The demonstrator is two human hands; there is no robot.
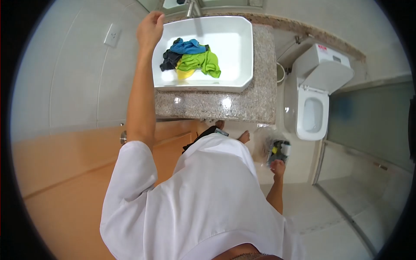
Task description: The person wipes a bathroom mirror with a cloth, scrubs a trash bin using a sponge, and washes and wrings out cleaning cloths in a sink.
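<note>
My left hand (pixel 151 29) is raised beside the back left corner of the white sink basin (pixel 236 52), its fingers curled together; what they hold, if anything, is hidden. In the basin lies a small heap of crumpled cloths: a blue cloth (pixel 189 46), a bright green cloth (pixel 201 63), a dark cloth (pixel 169 60) and a yellow cloth (pixel 185 74). Low at my right side, my right hand (pixel 277 166) is closed on a clear plastic bag (pixel 262 145) with dark and yellow contents.
A metal faucet (pixel 193 8) stands behind the basin on a speckled granite counter (pixel 260 99). To the right is a toilet (pixel 313 115) with its lid up, with a glass shower panel (pixel 372 121) beyond. An orange-brown door (pixel 78 169) is at the left.
</note>
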